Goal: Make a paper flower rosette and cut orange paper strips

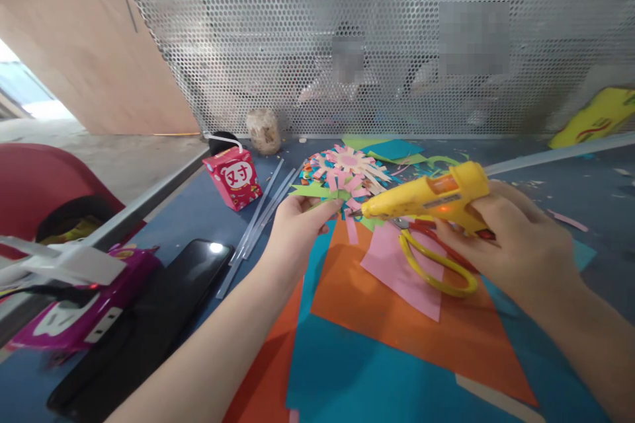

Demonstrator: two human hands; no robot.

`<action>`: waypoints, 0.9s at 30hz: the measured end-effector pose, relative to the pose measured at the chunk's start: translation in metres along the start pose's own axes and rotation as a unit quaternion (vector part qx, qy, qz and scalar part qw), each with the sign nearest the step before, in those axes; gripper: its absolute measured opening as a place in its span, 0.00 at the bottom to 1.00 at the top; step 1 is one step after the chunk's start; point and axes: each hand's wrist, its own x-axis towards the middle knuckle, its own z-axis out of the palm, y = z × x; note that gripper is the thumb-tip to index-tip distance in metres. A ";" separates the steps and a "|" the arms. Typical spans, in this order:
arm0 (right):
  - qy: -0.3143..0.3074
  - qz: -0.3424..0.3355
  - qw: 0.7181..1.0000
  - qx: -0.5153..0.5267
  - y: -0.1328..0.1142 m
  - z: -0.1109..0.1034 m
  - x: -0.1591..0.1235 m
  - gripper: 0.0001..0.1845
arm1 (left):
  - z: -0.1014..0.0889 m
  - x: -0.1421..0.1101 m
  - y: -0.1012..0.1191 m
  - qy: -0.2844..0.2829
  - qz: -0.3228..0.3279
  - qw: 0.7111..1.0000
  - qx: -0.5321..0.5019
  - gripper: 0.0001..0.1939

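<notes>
My right hand (526, 244) is wrapped round the grip of a yellow hot glue gun (421, 198), with a glue stick (560, 153) jutting from its back. The nozzle points left, right by a pink-and-green paper flower (342, 185). Pinched between the fingers of my left hand (302, 225) is that paper flower. Behind it are more fringed paper flowers (350, 160) in pink, cream and orange. Scissors with yellow and red handles (436, 277) lie below the gun on a pink paper square (391, 264) and an orange sheet (357, 284).
Clear glue sticks (262, 211) lie left of my hand, near a red drink carton (233, 178) with a straw. A black phone (149, 324) and a purple power strip (99, 297) are at the left edge. A perforated metal screen (278, 26) stands behind the table, beside a jar (263, 131).
</notes>
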 end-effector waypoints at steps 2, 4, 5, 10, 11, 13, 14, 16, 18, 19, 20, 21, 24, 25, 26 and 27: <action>-0.003 -0.001 1.000 0.001 -0.001 0.000 0.000 0.07 | 0.001 0.000 0.000 -0.004 0.004 1.000 -0.005 0.12; -0.001 -0.006 1.000 0.001 -0.001 0.001 0.000 0.06 | 0.001 -0.001 0.000 -0.006 0.004 1.000 -0.006 0.12; 0.000 -0.009 1.000 0.002 -0.001 0.001 0.000 0.06 | 0.002 -0.001 0.000 -0.005 0.002 1.000 -0.005 0.12; -0.004 -0.016 1.000 0.010 -0.001 0.000 0.000 0.05 | 0.002 -0.002 0.000 0.000 -0.004 1.000 -0.003 0.13; -0.003 -0.015 1.000 0.010 -0.001 0.000 0.000 0.05 | 0.002 -0.002 0.000 0.001 -0.006 1.000 -0.003 0.14; 0.000 -0.013 1.000 0.007 -0.002 -0.001 0.001 0.05 | 0.001 -0.002 0.000 -0.002 -0.007 1.000 -0.003 0.14; 0.002 -0.010 1.000 0.005 -0.002 -0.001 0.002 0.05 | 0.001 -0.002 0.000 -0.005 -0.006 1.000 -0.004 0.14; 0.007 0.001 1.000 0.004 -0.003 0.000 0.002 0.05 | 0.001 -0.002 -0.001 -0.010 -0.004 1.000 -0.007 0.14; 0.011 0.010 1.000 0.007 -0.003 0.000 0.002 0.06 | 0.000 -0.003 -0.001 -0.009 -0.004 1.000 -0.011 0.13; 0.011 0.014 1.000 0.009 -0.003 0.000 0.001 0.07 | 0.000 -0.003 -0.001 -0.005 -0.006 1.000 -0.015 0.13; 0.008 0.018 1.000 0.010 -0.003 0.000 0.000 0.08 | 0.000 -0.002 -0.001 0.000 -0.009 1.000 -0.020 0.13; 0.009 0.018 1.000 0.011 -0.003 0.000 0.000 0.09 | 0.000 -0.002 -0.001 0.004 -0.011 1.000 -0.025 0.13; 0.011 0.005 1.000 0.005 -0.001 -0.001 -0.002 0.11 | 0.000 -0.001 0.001 0.010 -0.027 0.998 -0.050 0.14; 0.012 -0.001 1.000 0.003 -0.001 -0.001 -0.003 0.11 | 0.000 0.000 0.002 0.012 -0.033 0.998 -0.059 0.14; 0.012 -0.004 1.000 0.001 -0.001 -0.001 -0.003 0.11 | 0.000 0.000 0.002 0.016 -0.040 0.997 -0.068 0.14; 0.008 -0.001 1.000 -0.001 -0.001 -0.002 -0.003 0.11 | 0.000 0.001 0.003 0.022 -0.047 0.996 -0.076 0.15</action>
